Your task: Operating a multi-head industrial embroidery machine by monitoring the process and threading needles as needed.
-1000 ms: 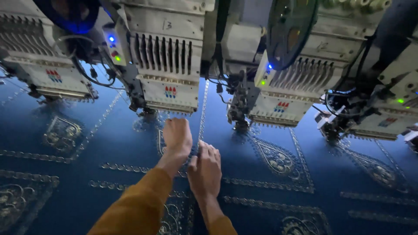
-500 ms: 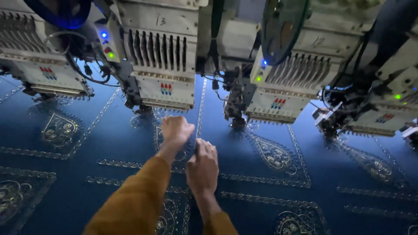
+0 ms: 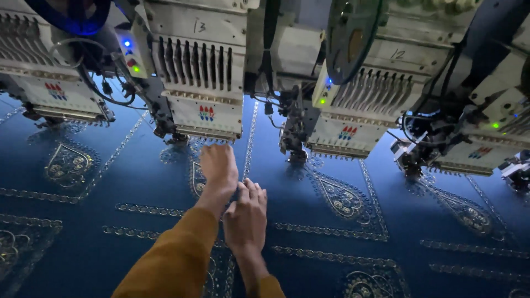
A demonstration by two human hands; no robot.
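Head view, taking risk first: reaching the left hand [image 3: 218,168] far forward over the blue embroidered fabric [image 3: 110,182], almost under the needle end [image 3: 212,142] of the nearest embroidery head [image 3: 201,72]. Judging that to be the main hazard: getting fingertips caught or pricked if the head is stitching or starts up with the hand that close. Laying the right hand [image 3: 245,218] flat just behind and beside the left, touching its wrist, fingers slightly spread, holding nothing. Not being able to tell the left hand's grip, its fingertips being foreshortened and hidden behind its own back; possibly pinching something at the cloth, possibly only pressing. Pressing down on stretched cloth with both palms, so also risking a shifted or puckered panel and a silver paisley motif [image 3: 339,198] stitched out of line. Trailing a loose mustard sleeve [image 3: 176,259] low over the fabric, and risking a snag on finished stitching. Passing near dangling cables [image 3: 110,91] at the far left head, well apart from both hands.

Turning to containers: seeing none anywhere, no bin, tray or box, only machine heads above and fabric below.
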